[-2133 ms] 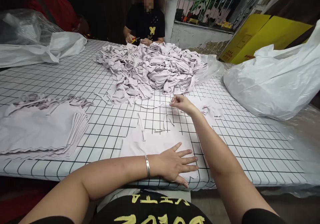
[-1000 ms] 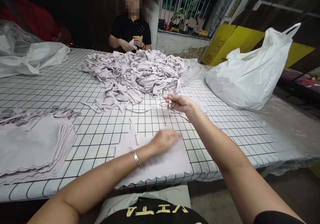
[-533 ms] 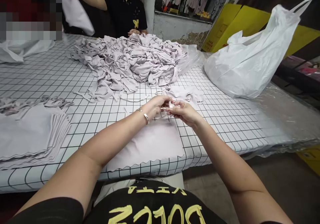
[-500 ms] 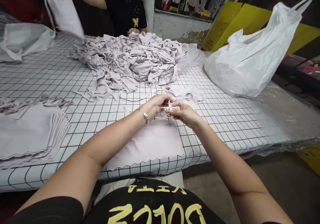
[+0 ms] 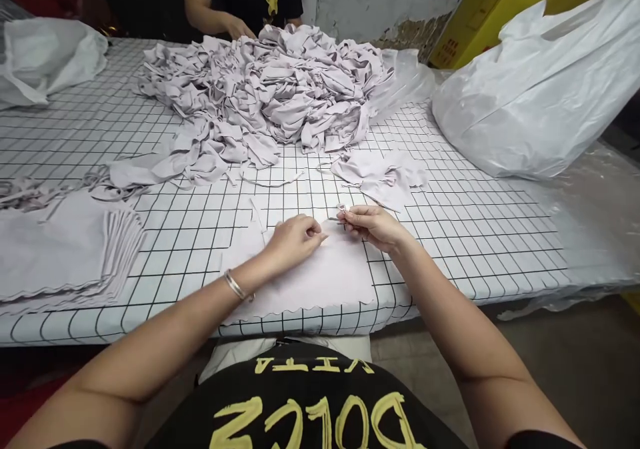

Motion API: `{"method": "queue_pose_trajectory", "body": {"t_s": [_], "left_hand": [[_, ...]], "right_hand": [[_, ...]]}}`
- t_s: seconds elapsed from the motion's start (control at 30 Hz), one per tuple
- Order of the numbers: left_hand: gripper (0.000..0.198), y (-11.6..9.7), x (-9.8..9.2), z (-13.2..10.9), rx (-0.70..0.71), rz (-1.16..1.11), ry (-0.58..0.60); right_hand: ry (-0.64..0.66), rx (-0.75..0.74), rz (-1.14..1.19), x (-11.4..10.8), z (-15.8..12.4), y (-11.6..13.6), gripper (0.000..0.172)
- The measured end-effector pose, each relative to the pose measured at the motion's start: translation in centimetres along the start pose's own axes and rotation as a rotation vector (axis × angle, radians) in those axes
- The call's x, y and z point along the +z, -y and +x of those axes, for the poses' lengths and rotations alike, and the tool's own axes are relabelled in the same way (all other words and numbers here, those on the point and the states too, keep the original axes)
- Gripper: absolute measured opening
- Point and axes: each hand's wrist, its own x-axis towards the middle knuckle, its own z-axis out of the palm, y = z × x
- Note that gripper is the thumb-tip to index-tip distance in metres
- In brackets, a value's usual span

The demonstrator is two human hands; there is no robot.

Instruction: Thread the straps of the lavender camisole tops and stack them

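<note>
A flat pale lilac garment lies on the checked table right in front of me. My left hand rests on its upper edge with the fingers curled in a pinch. My right hand is just to the right, fingers pinched on a thin strap of the garment. The two hands are a few centimetres apart. A silver bangle is on my left wrist.
A big heap of lilac fabric pieces fills the table's far middle; a person in black sits behind it. A neat stack of folded pieces lies left. White plastic bags sit right and far left. A loose piece lies nearby.
My hands came together over the garment, then lowered onto its top edge. The view tilted down. The person across dropped a piece and now reaches into the heap.
</note>
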Motion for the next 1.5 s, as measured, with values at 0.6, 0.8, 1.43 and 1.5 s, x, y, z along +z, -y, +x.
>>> {"method": "queue_pose_trajectory", "body": {"t_s": [0.6,0.8,1.43,1.5], "left_hand": [[0.017,-1.4,1.8,3.8,-0.180,-0.633,-0.033],[0.015,0.1,2.1,-0.4,0.007,0.035,-0.111],[0.014,1.2,4.1,-2.6,-0.057,0.129,0.041],[0.014,1.2,4.1,-2.6,-0.053,0.124,0.039]], "right_hand": [[-0.158,-0.210,-0.058,3.2,-0.5,-1.2,0.039],[-0.208,-0.133,0.051,2.0,0.3,-1.7,0.036],[-0.030,-0.392,-0.910,2.0,-1.8,-3.8,0.014],[-0.018,-0.392,-0.958,2.2,-1.8,-3.8,0.016]]}}
